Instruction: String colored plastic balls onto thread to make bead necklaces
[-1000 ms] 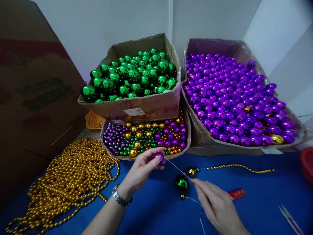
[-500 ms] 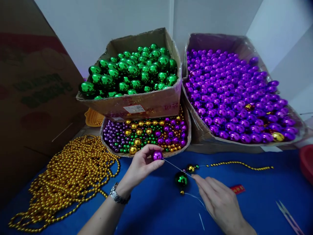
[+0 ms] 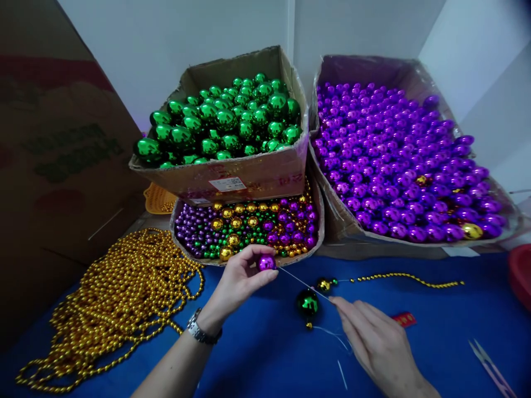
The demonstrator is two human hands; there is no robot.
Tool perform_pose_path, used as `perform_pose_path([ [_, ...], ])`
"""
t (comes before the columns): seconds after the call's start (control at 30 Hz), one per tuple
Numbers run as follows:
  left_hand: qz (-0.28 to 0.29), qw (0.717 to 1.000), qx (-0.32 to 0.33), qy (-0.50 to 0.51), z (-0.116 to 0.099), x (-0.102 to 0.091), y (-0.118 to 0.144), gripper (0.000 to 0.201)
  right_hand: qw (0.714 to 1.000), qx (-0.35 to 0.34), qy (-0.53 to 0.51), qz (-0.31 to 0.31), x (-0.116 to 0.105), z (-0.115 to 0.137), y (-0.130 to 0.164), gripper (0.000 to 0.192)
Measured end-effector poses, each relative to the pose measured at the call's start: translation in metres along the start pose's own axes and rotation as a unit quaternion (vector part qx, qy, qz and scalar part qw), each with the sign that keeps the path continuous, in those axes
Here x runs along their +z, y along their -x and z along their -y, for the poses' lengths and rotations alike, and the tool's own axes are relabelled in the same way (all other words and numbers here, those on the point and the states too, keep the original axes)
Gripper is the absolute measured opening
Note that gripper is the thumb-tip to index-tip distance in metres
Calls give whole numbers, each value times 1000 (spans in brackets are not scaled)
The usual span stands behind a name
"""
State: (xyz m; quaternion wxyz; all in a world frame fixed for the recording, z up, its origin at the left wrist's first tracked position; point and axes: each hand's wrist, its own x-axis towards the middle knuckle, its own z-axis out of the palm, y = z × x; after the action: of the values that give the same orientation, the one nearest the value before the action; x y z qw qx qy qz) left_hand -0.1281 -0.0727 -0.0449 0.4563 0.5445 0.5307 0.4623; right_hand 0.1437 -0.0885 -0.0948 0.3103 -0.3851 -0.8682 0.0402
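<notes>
head cam view looking down at a blue table [image 3: 257,354] covered in shiny beads. left hand [image 3: 238,282] has its fingers pinched on a purple bead [image 3: 266,262], held just above the table right in front of the low tray. a thin wire or needle [image 3: 299,281] runs from that bead down to the right, and the right hand [image 3: 375,342] has its fingertips closed together on the far end of it, near a green ball [image 3: 307,303] that sits on the table. just past that there's a gold bead [image 3: 323,285] at the start of a string of small gold beads [image 3: 398,278] stretched out to the right. some thin thread [image 3: 332,334] trails under the green ball toward the right hand.

the tray [image 3: 244,229] behind the left hand is full of mixed purple, gold and green beads. stacked on its back edge is a cardboard box of green balls [image 3: 224,124], and right beside that a bigger box of purple balls [image 3: 398,160] with a few gold ones mixed in. big heap of gold bead chain [image 3: 116,298] on the left side of the table, touching the tray's corner. there's a wristwatch [image 3: 203,331] on the left wrist, a small red tag [image 3: 403,319] by the right hand, and little snips [image 3: 489,367] at the bottom right corner. a large brown carton [image 3: 58,155] stands on the far left.
</notes>
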Motion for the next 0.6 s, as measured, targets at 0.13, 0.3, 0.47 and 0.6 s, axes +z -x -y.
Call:
perform_pose_path([
  [0.13,-4,1000,-5,8,-3,2,1,36,1000,-18,-1,3,3,0,0,30],
  [0.3,-4,1000,-8,24,-3,2,2,36,1000,-19,2,6,5,0,1,30],
  [0.47,-3,999,-11,41,0,0,2,35,1000,-15,2,4,2,-1,1,29],
  [0.6,-6,999,-11,40,0,0,3,35,999,-26,14,13,4,-1,1,29],
])
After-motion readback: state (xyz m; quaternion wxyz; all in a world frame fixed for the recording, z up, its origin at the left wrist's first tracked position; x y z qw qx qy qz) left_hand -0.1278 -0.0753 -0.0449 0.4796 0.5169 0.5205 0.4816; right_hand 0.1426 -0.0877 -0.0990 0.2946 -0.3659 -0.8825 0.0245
